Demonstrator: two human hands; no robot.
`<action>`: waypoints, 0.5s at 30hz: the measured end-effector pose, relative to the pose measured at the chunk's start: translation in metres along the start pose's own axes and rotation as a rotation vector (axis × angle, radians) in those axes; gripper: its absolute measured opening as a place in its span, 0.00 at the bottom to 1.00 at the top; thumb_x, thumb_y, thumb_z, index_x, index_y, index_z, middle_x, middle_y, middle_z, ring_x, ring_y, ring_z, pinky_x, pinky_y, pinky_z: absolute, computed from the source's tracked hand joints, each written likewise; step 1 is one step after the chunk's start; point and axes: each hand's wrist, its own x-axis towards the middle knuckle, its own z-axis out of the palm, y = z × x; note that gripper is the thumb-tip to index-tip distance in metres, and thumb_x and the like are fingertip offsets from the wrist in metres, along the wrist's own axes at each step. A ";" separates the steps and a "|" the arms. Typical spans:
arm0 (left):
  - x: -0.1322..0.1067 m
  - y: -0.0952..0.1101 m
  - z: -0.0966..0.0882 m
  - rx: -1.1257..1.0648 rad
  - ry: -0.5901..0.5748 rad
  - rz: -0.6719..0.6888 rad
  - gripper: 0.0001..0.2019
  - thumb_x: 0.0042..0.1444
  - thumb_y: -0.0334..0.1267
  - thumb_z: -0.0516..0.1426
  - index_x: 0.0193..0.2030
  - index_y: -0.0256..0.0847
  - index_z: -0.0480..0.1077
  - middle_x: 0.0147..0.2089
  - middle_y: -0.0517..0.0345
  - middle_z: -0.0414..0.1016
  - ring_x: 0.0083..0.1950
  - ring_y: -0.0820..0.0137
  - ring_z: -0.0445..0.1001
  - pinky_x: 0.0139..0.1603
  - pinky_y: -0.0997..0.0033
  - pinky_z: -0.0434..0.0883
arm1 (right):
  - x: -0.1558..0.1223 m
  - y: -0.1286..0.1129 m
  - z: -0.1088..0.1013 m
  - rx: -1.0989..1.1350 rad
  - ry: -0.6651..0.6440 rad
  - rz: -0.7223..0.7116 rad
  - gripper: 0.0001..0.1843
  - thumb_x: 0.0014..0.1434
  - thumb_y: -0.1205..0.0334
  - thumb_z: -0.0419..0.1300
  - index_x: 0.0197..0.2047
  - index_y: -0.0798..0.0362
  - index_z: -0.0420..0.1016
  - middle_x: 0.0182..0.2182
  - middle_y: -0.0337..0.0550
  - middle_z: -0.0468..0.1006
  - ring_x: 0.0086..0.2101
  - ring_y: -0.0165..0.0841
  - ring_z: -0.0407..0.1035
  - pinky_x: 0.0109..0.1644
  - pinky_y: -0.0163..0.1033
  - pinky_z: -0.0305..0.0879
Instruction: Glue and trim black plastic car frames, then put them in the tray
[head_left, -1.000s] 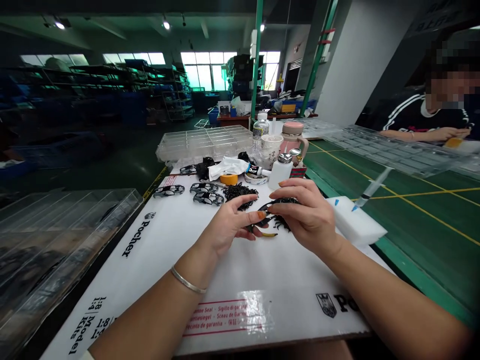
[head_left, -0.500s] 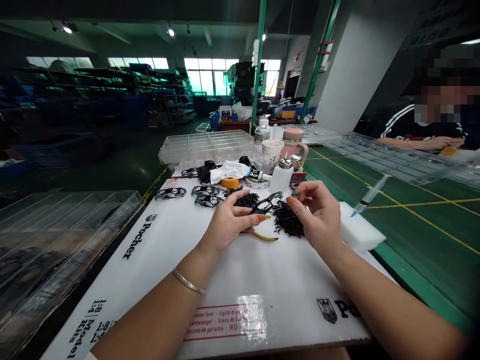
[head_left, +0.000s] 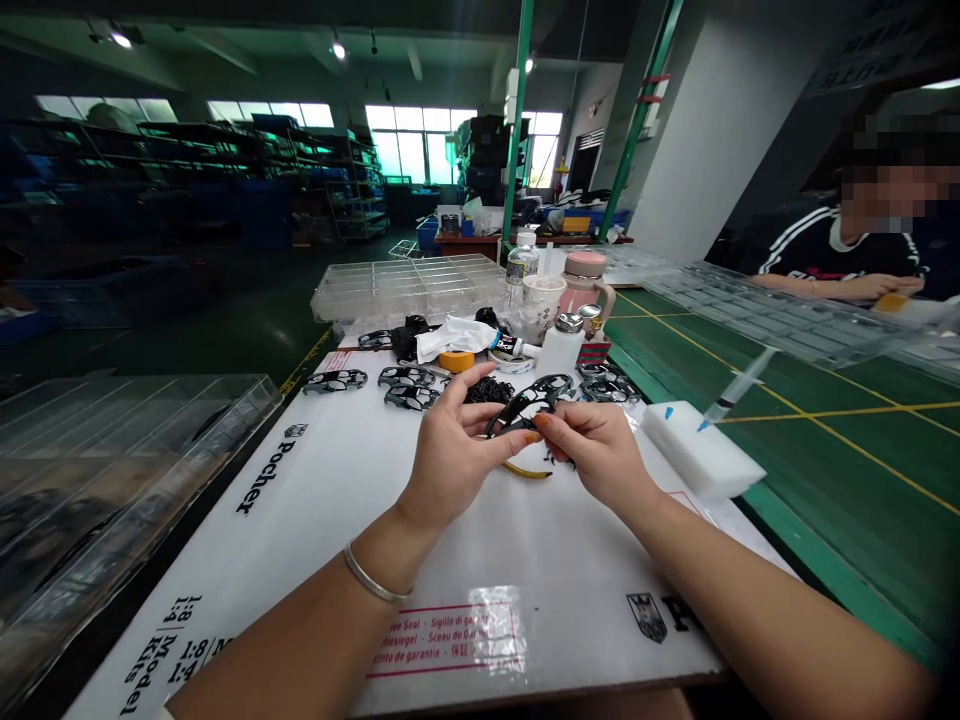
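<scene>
One blk frame [head_left: 516, 404] is held in L hand [head_left: 456, 442], long axis twd far-R corner of board [head_left: 480, 545], near side prob. pinched by R hand [head_left: 600, 442].

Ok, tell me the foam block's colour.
The foam block is white; the head view shows it best.

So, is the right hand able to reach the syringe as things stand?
Probably yes: nothing visible blocks the way to the syringe, tilted in the foam, though the right hand is busy at the black part.
</scene>
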 end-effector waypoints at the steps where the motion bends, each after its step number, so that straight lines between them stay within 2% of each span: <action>1: -0.001 0.001 0.001 -0.006 0.005 0.015 0.42 0.40 0.41 0.72 0.63 0.45 0.62 0.42 0.54 0.80 0.44 0.62 0.80 0.50 0.66 0.76 | 0.000 -0.001 0.001 0.009 0.013 -0.013 0.24 0.61 0.51 0.60 0.18 0.56 0.68 0.14 0.36 0.65 0.18 0.24 0.54 0.22 0.32 0.50; 4: -0.003 0.004 0.002 -0.021 -0.004 0.036 0.41 0.41 0.41 0.72 0.63 0.44 0.62 0.42 0.54 0.80 0.44 0.62 0.80 0.48 0.69 0.77 | -0.001 0.000 0.002 0.028 0.021 -0.050 0.24 0.62 0.51 0.59 0.18 0.55 0.68 0.14 0.36 0.65 0.18 0.24 0.55 0.22 0.32 0.51; 7: -0.002 0.004 0.001 0.002 -0.017 0.031 0.44 0.41 0.41 0.72 0.65 0.45 0.59 0.44 0.54 0.80 0.46 0.62 0.80 0.48 0.71 0.77 | -0.001 0.005 -0.001 0.041 -0.031 -0.070 0.24 0.62 0.51 0.59 0.19 0.55 0.69 0.15 0.36 0.65 0.19 0.24 0.56 0.23 0.32 0.51; 11: -0.001 0.002 0.000 0.058 -0.001 0.029 0.48 0.40 0.42 0.73 0.67 0.47 0.56 0.46 0.53 0.79 0.49 0.62 0.79 0.50 0.70 0.76 | -0.001 0.010 -0.005 0.052 -0.075 -0.113 0.23 0.64 0.52 0.57 0.21 0.56 0.71 0.16 0.35 0.66 0.20 0.24 0.57 0.24 0.31 0.53; 15: -0.002 0.005 0.000 0.062 -0.007 0.047 0.48 0.40 0.41 0.73 0.68 0.47 0.56 0.46 0.53 0.79 0.48 0.62 0.79 0.49 0.70 0.77 | -0.001 0.007 -0.006 0.034 -0.082 -0.122 0.23 0.64 0.52 0.57 0.21 0.55 0.72 0.16 0.36 0.67 0.19 0.24 0.58 0.24 0.32 0.55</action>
